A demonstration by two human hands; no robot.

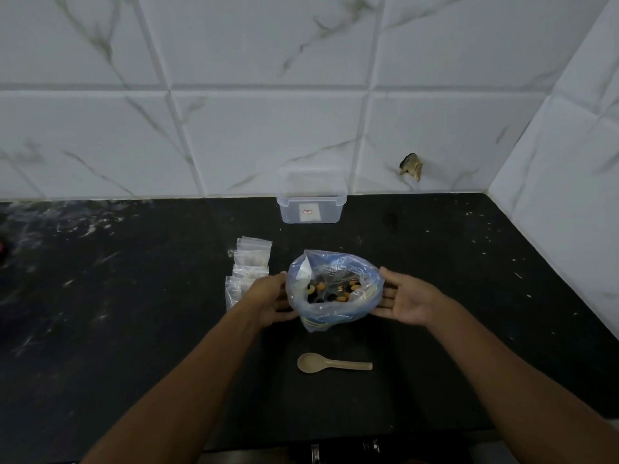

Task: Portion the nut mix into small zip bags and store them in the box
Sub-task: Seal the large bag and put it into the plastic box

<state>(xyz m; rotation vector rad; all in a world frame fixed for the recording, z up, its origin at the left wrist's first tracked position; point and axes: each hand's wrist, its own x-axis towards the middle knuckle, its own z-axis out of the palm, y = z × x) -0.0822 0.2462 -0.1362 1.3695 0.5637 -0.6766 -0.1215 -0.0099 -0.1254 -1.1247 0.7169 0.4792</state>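
- While my left hand [268, 298] and right hand [407, 299] flank the nut bag [333, 289], fingers straight, I can't tell contact
- Left hand hides some zip bags [249, 262]
- Box [311, 199] by wall, contents unclear

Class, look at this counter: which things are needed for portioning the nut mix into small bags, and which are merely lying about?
Needed: the nut mix bag, cupped by the left hand and right hand; small zip bags; spoon; clear box.

Lying about: a red object at the counter's left edge, too cropped to identify; white specks on the counter.
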